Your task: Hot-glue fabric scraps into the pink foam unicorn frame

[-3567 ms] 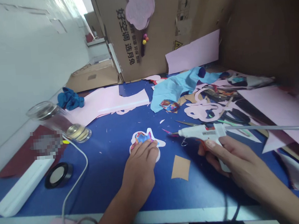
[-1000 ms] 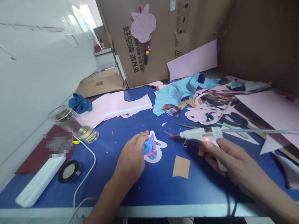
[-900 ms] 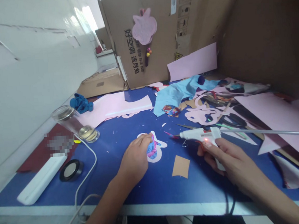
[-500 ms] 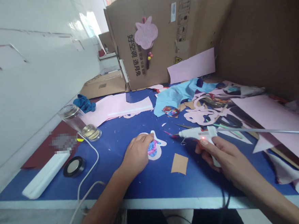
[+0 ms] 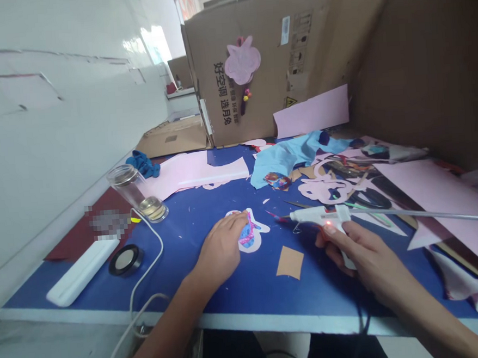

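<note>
My left hand (image 5: pixel 220 249) rests on the blue table (image 5: pixel 246 287), fingers curled over a colourful fabric patch (image 5: pixel 246 236) that lies on a white flower-shaped paper cutout (image 5: pixel 259 235). My right hand (image 5: pixel 365 257) grips a white hot glue gun (image 5: pixel 321 217) by its handle, a red light glowing on the gun. Its nozzle points left toward the cutout, a short gap away. A long glue stick (image 5: pixel 425 214) juts out of the gun's back to the right.
A brown card square (image 5: pixel 290 262) lies between my hands. At the left stand a glass jar (image 5: pixel 137 192), a black tape roll (image 5: pixel 125 260), a white bar (image 5: pixel 83 270) and a white cable (image 5: pixel 147 272). Pink paper scraps (image 5: pixel 325 184), blue cloth (image 5: pixel 286 154) and cardboard walls (image 5: pixel 279 56) crowd the back.
My left hand went from lying flat on the cutout to lifting and pinching the fabric patch, then pressing it back down. The glue gun has barely moved; the view has pulled back.
</note>
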### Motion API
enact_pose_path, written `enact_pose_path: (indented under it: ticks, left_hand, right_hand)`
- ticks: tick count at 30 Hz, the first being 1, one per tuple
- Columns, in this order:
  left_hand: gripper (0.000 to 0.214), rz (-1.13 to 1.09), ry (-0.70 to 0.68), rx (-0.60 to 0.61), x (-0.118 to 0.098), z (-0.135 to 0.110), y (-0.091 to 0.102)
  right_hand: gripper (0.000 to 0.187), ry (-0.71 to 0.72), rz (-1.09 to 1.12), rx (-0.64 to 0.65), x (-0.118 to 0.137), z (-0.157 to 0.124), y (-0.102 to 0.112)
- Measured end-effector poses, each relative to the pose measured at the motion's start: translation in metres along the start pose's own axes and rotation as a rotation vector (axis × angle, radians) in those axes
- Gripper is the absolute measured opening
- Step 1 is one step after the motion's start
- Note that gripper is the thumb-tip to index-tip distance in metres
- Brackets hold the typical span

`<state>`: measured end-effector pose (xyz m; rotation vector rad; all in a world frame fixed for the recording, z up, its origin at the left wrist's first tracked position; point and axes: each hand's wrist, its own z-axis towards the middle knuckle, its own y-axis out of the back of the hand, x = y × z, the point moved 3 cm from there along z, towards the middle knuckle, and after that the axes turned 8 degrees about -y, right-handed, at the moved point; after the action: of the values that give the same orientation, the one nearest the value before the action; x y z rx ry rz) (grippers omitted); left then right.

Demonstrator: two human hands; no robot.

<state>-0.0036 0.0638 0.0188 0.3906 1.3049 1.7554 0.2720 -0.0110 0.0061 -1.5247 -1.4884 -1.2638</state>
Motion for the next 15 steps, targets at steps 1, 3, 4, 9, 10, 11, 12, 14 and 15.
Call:
enact_pose_path:
  ticks: [1, 3, 4, 9, 10, 11, 12, 14, 15]
  left_hand:
    - [0.065, -0.007, -0.002, -0.011, -0.002, -0.002, -0.001]
    - [0.062, -0.016, 0.002, -0.005, -0.007, -0.006, -0.004]
    - [0.06, -0.019, 0.007, 0.002, -0.009, -0.007, -0.006]
    - [0.061, -0.024, -0.004, -0.005, -0.013, -0.008, -0.01]
    - [0.061, -0.024, -0.004, 0.0, -0.013, -0.008, -0.01]
    - [0.061, -0.022, -0.002, 0.004, -0.012, -0.008, -0.011]
    - [0.061, -0.022, -0.001, 0.008, -0.012, -0.007, -0.011]
    - [0.06, -0.02, -0.016, 0.002, -0.013, -0.007, -0.012]
    - [0.06, -0.02, -0.029, -0.003, -0.014, -0.007, -0.013]
  right_hand:
    - [0.053, -0.007, 0.006, 0.003, 0.0, 0.0, 0.0]
    - [0.054, -0.011, 0.011, 0.01, -0.001, 0.001, 0.0]
    - [0.054, -0.007, 0.008, 0.011, -0.001, 0.001, 0.0]
    - [0.054, 0.014, -0.001, 0.007, -0.005, 0.003, 0.001]
    - [0.055, 0.013, 0.002, 0.009, -0.006, 0.004, 0.002]
    - [0.055, 0.013, 0.003, 0.01, -0.007, 0.004, 0.002]
    - [0.055, 0.009, 0.005, 0.01, -0.007, 0.004, 0.002]
    - [0.056, -0.001, 0.012, 0.012, -0.008, 0.004, 0.002]
    - [0.056, -0.006, 0.017, 0.013, -0.009, 0.004, 0.002]
